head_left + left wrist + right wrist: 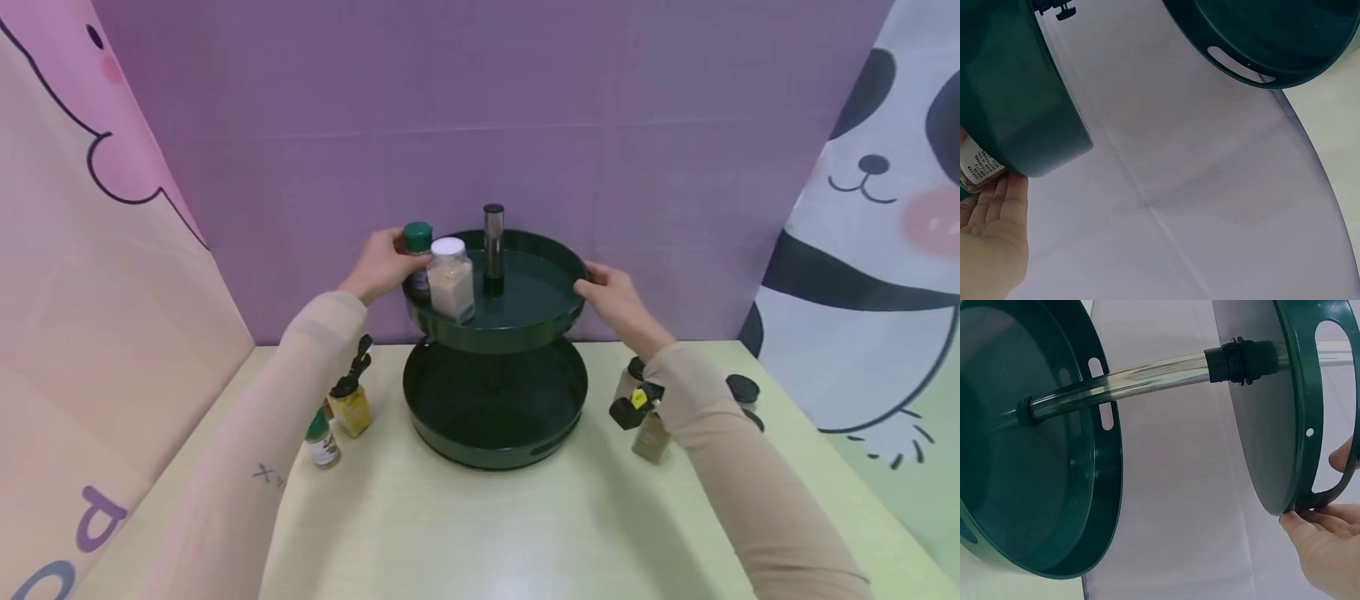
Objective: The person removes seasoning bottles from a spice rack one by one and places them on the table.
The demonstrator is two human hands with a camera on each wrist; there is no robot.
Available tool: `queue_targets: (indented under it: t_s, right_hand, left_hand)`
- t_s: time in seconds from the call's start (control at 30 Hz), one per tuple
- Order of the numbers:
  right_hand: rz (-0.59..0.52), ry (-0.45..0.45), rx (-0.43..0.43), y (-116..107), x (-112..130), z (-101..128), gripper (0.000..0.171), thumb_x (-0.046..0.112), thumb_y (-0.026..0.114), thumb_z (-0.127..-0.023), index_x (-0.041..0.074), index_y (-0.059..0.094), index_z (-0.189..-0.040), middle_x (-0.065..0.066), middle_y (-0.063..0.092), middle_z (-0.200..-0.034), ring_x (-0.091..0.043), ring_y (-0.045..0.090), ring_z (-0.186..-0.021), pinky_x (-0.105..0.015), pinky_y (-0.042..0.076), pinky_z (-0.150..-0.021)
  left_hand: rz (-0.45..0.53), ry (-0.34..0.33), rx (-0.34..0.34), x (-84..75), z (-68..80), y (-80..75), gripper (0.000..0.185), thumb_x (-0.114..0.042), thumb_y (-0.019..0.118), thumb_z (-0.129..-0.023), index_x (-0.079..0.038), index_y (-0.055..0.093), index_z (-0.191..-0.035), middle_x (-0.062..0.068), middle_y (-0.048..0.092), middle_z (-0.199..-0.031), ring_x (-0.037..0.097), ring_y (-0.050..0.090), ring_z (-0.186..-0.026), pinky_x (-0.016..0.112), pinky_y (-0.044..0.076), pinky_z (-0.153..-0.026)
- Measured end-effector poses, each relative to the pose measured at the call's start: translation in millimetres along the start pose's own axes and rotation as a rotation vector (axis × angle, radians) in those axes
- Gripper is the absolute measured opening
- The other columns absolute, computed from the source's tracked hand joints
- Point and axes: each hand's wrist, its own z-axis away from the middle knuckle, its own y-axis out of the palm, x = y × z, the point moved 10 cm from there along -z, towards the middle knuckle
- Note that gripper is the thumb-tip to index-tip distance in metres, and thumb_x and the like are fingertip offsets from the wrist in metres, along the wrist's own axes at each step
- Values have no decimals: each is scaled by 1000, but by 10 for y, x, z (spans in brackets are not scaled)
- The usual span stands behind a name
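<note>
A dark green two-tier round stand has an upper tray point(536, 287) and a lower tray point(495, 408) on one central pole point(1154, 378). At the upper tray's left edge, my left hand point(381, 265) holds a green-capped spice jar point(417, 239). The left wrist view shows the jar's printed label point(979, 164) beside the tray wall, with the fingers close under it. Just right of it, a white-capped square jar point(452, 287) of pale contents stands on the upper tray. My right hand point(618, 302) grips that tray's right rim, thumb inside and fingers outside below the slot point(1329, 481).
Left of the stand, a yellow spice jar point(351, 412) and another green-capped jar point(322, 442) stand on the pale table point(480, 525). Several jars, including a tan one point(651, 440) and a black-lidded one point(742, 388), are partly behind my right sleeve. A purple backdrop point(480, 100) rises behind.
</note>
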Motion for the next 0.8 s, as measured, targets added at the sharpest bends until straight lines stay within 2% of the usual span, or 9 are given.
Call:
queue_targets:
  t_s: [0.33, 0.6, 0.8]
  right_hand:
    - [1, -3, -4, -14, -10, -10, 58, 17, 43, -94, 9, 20, -146, -14, 25, -150, -26, 22, -138, -47, 25, -112]
    - [11, -7, -12, -36, -9, -25, 58, 18, 43, -93, 7, 20, -146, -15, 26, -149, -26, 23, -138, -45, 25, -112]
    - [21, -4, -17, -49, -1, -32, 58, 18, 43, -93, 7, 21, -146, -14, 27, -149, -26, 23, -138, -45, 25, -112]
  left_hand:
    - [2, 27, -32, -94, 29, -67, 34, -19, 64, -85, -6, 56, -115, 11, 60, -108, 20, 54, -99, 37, 49, -90]
    - [-28, 94, -78, -266, 48, -104, 26, -23, 64, -85, -7, 58, -105, 7, 58, -96, 18, 50, -87, 29, 47, -76]
    - [1, 109, -107, -343, 77, -159, 28, -25, 65, -85, -9, 58, -107, 6, 60, -98, 17, 53, -90, 30, 47, -79]
